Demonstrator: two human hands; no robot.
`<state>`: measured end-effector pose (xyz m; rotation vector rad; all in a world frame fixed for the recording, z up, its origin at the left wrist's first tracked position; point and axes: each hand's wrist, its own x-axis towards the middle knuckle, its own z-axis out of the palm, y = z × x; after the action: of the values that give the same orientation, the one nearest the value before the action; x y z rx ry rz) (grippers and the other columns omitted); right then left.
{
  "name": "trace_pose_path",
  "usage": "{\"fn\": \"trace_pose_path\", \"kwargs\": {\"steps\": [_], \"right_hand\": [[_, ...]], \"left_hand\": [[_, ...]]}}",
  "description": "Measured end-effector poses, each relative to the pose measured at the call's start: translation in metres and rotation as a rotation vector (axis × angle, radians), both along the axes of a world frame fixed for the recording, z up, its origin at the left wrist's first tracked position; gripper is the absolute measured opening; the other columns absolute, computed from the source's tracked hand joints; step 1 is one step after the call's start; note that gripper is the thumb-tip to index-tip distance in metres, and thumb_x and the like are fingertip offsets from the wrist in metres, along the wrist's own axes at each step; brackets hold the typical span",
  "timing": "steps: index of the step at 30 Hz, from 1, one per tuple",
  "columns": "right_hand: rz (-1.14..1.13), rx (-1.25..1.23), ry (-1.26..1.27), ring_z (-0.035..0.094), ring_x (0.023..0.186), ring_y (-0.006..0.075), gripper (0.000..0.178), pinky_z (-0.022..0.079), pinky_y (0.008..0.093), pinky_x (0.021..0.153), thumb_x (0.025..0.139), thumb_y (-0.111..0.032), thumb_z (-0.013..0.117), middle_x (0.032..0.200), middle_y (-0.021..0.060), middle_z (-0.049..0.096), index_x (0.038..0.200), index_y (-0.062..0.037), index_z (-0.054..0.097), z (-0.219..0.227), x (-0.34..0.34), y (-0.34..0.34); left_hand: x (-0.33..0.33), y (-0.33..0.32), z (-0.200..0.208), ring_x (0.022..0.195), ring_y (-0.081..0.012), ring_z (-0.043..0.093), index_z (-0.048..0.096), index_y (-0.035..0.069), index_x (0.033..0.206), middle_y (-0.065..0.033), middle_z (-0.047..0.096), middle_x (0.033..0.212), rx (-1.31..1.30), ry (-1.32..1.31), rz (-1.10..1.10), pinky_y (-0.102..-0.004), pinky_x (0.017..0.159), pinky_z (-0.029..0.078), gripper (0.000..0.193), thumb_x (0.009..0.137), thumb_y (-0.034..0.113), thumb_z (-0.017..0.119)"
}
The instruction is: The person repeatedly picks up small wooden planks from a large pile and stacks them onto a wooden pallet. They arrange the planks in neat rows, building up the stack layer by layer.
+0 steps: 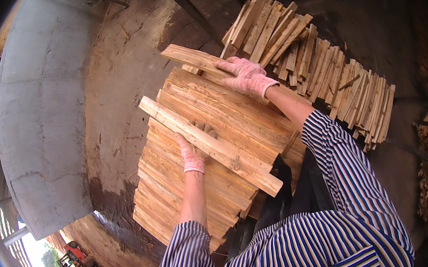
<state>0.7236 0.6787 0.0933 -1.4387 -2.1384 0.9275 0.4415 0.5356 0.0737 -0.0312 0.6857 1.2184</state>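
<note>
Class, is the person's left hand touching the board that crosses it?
Touching: the head view shows the left hand gripping the board, grey gloved fingertips curled past its far edge.

Broad grey slab (45, 97), red vehicle (74, 249) lower left

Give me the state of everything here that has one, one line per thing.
Left hand in pink-and-white knitted glove: closed around a strip
Long straight pale wooden strip: held, slanting across the stack
Right hand in pink-and-white knitted glove: closed over a strip
Long light-brown wooden strip: held at the stack's far edge
Wide stack of light-brown wooden strips: laid side by side
Pile of narrow pale wooden sticks: uneven, some askew
</note>
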Motion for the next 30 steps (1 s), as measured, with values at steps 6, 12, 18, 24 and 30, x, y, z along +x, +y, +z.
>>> {"fn": "trace_pose_path", "kwargs": {"steps": [6, 12, 18, 24, 30], "right_hand": [[-0.018, -0.028, -0.087, 0.05, 0.134, 0.0329, 0.046, 0.045, 0.0428, 0.104, 0.105, -0.03, 0.046, 0.159, 0.0141, 0.039, 0.151, -0.0308, 0.045, -0.07, -0.006, -0.014], [0.095, 0.157, -0.377, 0.044, 0.139, 0.0353, 0.056, 0.035, 0.0488, 0.112, 0.101, -0.04, 0.046, 0.148, 0.0195, 0.046, 0.145, -0.0065, 0.045, 0.026, -0.077, -0.043], [0.638, -0.068, -0.252, 0.056, 0.12, 0.0391, 0.077, 0.048, 0.0505, 0.097, 0.087, -0.054, 0.065, 0.134, 0.0235, 0.052, 0.153, -0.026, 0.036, 0.095, -0.116, -0.176], [0.674, 0.239, -0.001, 0.059, 0.073, 0.0268, 0.03, 0.047, 0.0421, 0.06, 0.096, -0.04, 0.06, 0.085, 0.0124, 0.06, 0.125, -0.0336, 0.06, 0.062, -0.25, -0.156], [0.818, 0.801, 0.175, 0.059, 0.098, 0.0276, 0.03, 0.035, 0.0583, 0.102, 0.082, -0.018, 0.061, 0.093, 0.0053, 0.061, 0.107, -0.0317, 0.069, 0.031, -0.345, -0.068]], "left_hand": [[0.023, 0.005, -0.001, 0.087, -0.0289, 0.047, 0.051, 0.009, 0.123, -0.0116, 0.052, 0.096, -0.072, 0.089, 0.066, -0.0473, 0.077, 0.045, 0.086, 0.083, 0.084, 0.044], [-0.004, -0.019, 0.012, 0.112, -0.041, 0.058, 0.052, -0.002, 0.131, -0.0226, 0.061, 0.121, -0.175, 0.287, 0.182, -0.0559, 0.098, 0.049, 0.083, 0.091, 0.071, 0.053], [-0.048, -0.068, 0.043, 0.11, -0.038, 0.06, 0.049, 0.015, 0.136, -0.0168, 0.062, 0.123, -0.171, 0.228, 0.764, -0.0582, 0.095, 0.05, 0.065, 0.096, 0.067, 0.048], [-0.139, -0.17, 0.053, 0.134, -0.0345, 0.046, 0.015, 0.013, 0.16, -0.0214, 0.045, 0.148, -0.282, 0.614, 0.565, -0.046, 0.112, 0.039, 0.1, 0.09, 0.074, 0.052], [-0.018, -0.181, 0.029, 0.153, -0.0455, -0.002, -0.002, 0.009, 0.162, -0.03, 0.003, 0.165, -0.389, 1.905, -0.952, -0.058, 0.123, 0.004, 0.142, 0.064, 0.073, 0.079]]}}
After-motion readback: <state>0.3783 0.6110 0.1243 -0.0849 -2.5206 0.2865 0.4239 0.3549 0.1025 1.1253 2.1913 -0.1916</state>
